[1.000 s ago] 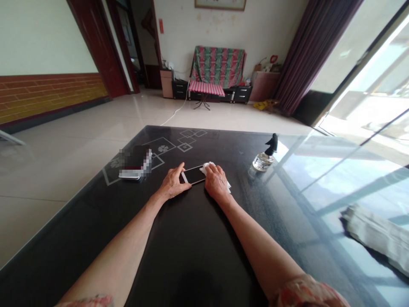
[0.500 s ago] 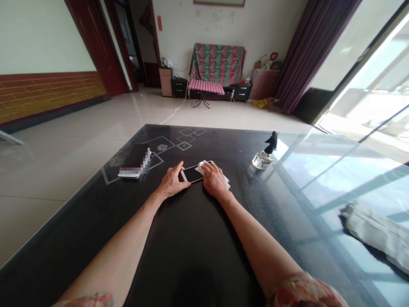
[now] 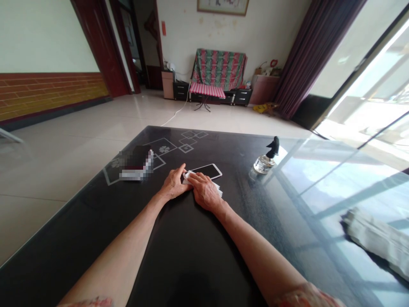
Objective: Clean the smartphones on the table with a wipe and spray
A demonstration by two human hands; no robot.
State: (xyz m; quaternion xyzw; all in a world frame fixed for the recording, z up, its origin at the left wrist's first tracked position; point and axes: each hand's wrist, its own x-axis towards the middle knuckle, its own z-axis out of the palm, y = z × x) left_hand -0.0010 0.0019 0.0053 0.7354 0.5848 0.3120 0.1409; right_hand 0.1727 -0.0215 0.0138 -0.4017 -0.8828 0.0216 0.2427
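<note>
A white-framed smartphone (image 3: 209, 171) lies flat on the dark glossy table, its black screen facing up. My left hand (image 3: 174, 183) grips the phone's left end between thumb and fingers. Over that same end, my right hand (image 3: 205, 191) presses a white cloth (image 3: 187, 175) against the screen. Part of the cloth sticks out beneath the palm on the right. The phone's lower left part is hidden by the cloth and my fingers.
A clear spray bottle (image 3: 265, 163) with a black trigger stands to the right. Left of my hands sits a pixelated stack (image 3: 136, 164). A pale crumpled cloth (image 3: 377, 241) lies at the far right of the table (image 3: 179, 256).
My right hand has slid left along the phone with the cloth, from its right end to its left end, uncovering the right part. My left hand keeps its hold.
</note>
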